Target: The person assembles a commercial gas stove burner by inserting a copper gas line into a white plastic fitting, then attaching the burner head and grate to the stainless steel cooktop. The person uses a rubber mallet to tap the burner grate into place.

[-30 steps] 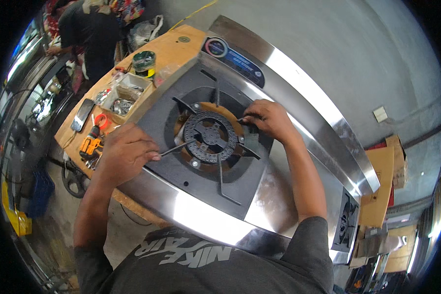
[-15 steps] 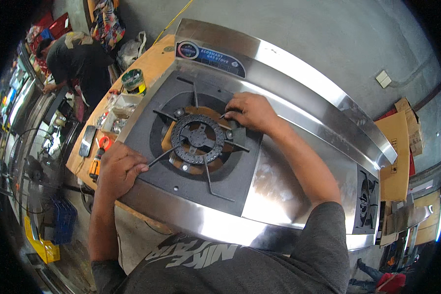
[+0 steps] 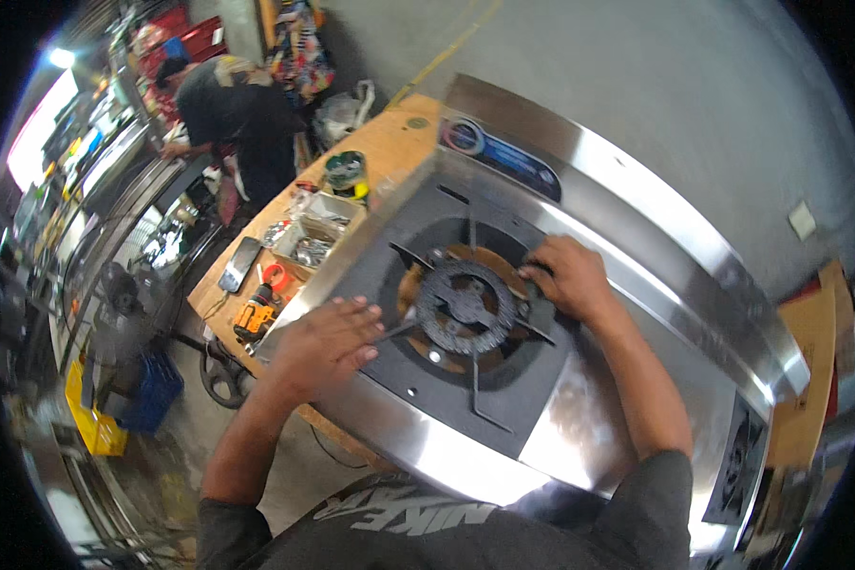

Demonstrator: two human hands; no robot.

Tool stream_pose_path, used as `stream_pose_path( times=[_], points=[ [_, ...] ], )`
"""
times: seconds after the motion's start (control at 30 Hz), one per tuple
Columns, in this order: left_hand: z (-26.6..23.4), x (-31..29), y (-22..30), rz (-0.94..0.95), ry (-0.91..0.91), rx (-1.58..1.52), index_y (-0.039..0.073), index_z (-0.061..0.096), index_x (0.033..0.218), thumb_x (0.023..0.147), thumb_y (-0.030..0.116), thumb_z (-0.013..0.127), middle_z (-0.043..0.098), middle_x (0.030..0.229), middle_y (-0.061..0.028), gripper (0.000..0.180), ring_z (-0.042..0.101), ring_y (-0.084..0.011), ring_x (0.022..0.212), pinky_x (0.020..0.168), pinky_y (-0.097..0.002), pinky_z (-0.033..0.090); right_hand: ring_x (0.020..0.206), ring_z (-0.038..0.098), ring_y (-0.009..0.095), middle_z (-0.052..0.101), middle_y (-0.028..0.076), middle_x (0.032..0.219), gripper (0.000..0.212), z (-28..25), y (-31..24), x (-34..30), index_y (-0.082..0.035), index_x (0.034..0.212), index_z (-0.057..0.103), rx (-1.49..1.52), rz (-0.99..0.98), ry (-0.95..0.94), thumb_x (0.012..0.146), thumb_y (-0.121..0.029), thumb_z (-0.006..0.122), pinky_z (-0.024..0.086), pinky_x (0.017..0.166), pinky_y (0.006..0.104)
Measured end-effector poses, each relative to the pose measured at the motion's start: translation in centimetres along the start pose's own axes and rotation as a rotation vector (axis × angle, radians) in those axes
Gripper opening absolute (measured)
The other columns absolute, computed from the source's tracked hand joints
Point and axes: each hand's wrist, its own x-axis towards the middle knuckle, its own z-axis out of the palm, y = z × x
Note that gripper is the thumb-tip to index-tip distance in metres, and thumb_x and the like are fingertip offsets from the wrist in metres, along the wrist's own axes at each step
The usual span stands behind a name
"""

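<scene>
A stainless steel gas stove (image 3: 437, 423) lies before me, with a dark square top plate (image 3: 427, 385) at its left end. In that plate sits a round black burner ring (image 3: 465, 309), circled by the thin arms of a pot support (image 3: 475, 370). My left hand (image 3: 325, 347) lies over the plate's left edge, fingers stretched out, beside the tip of one support arm. My right hand (image 3: 570, 275) is closed at the far right of the ring, thumb and fingers pinched on a support arm, mostly hidden beneath them.
On the wooden table (image 3: 399, 142) left of the stove are an orange drill (image 3: 255, 318), a phone (image 3: 241, 264), a parts tray (image 3: 318, 228) and a green tin (image 3: 346, 171). A co-worker (image 3: 237, 114) bends over at far left. Cardboard (image 3: 807, 370) leans at right.
My left hand has let go of the support arm's tip and spread flat. My right hand stays at its support arm. The whole view has shifted, with the stove now farther right and lower.
</scene>
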Motion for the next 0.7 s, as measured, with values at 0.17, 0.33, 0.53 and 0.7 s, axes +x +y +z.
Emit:
stream_pose_path(
  times=[0.17, 0.33, 0.53, 0.7],
  points=[
    [-0.1, 1.0, -1.2, 0.037, -0.009, -0.245, 0.008, 0.074, 0.103, 0.090, 0.028, 0.069, 0.069, 0.123, -0.0072, 0.024, 0.061, -0.0251, 0.123, 0.103, -0.0402, 0.049, 0.086, 0.066, 0.030, 0.067, 0.010, 0.088, 0.022, -0.3, 0.2, -0.7, -0.007, 0.092, 0.072, 0.107, 0.061, 0.010, 0.081, -0.025, 0.077, 0.052, 0.076, 0.0396],
    [2.0, 0.6, -2.2, 0.193, 0.115, -0.185, 0.009, 0.072, 0.089, 0.087, 0.030, 0.070, 0.071, 0.114, -0.0069, 0.021, 0.064, -0.0258, 0.118, 0.101, -0.0401, 0.051, 0.087, 0.069, 0.026, 0.071, 0.013, 0.086, 0.026, -2.0, -0.8, 1.6, -0.001, 0.096, 0.072, 0.163, 0.230, -0.107, 0.084, -0.023, 0.077, 0.052, 0.078, 0.0361],
    [2.2, 0.4, -2.4, 0.198, 0.169, -0.244, 0.008, 0.068, 0.098, 0.090, 0.030, 0.063, 0.066, 0.123, -0.0133, 0.024, 0.058, -0.0288, 0.125, 0.111, -0.0450, 0.043, 0.084, 0.070, 0.036, 0.071, 0.018, 0.088, 0.033, 1.7, -3.5, 11.7, -0.001, 0.103, 0.069, 0.098, 0.129, 0.070, 0.089, -0.030, 0.073, 0.053, 0.078, 0.0425],
    [1.5, 0.0, -3.0, 0.235, 0.079, -0.340, 0.004, 0.068, 0.099, 0.085, 0.022, 0.057, 0.065, 0.122, -0.0183, 0.025, 0.057, -0.0327, 0.125, 0.112, -0.0460, 0.041, 0.087, 0.065, 0.045, 0.068, 0.024, 0.088, 0.031, 4.1, -6.2, 16.2, -0.003, 0.100, 0.065, -0.196, 0.282, -0.163, 0.096, -0.033, 0.063, 0.049, 0.075, 0.0482]
  ],
)
